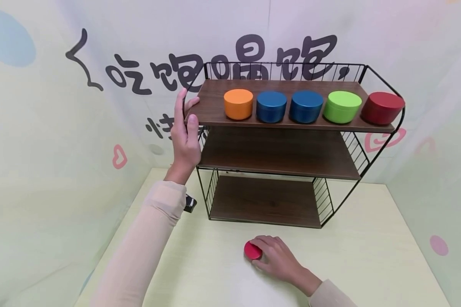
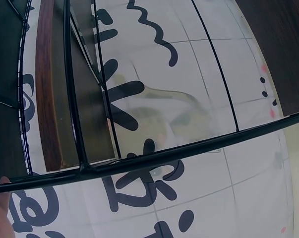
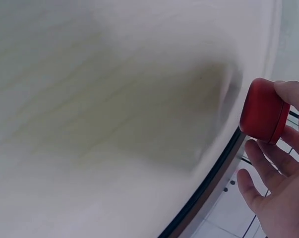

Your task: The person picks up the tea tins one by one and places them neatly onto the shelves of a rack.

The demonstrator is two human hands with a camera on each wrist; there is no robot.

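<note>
A small red round tin (image 1: 252, 250) is pinched between the thumb and fingers of my right hand (image 1: 278, 259), low in the head view in front of the rack. The right wrist view shows the same red tin (image 3: 260, 110) tilted, with the other fingers spread below it. My left hand (image 1: 186, 140) grips the upper left side of a three-tier shelf rack (image 1: 276, 149), thumb at the front, fingers by the black wire side. On the top shelf stand an orange tin (image 1: 238, 105), two blue tins (image 1: 271, 107), a green tin (image 1: 342, 107) and a dark red tin (image 1: 383, 108) in a row.
The rack's middle shelf and bottom shelf (image 1: 265, 202) are dark wood boards within a black wire frame. It stands on a pale table (image 1: 368, 247). Behind hangs a printed white backdrop (image 1: 138, 25) with dark characters. A small black object (image 1: 190, 204) shows beside the left cuff.
</note>
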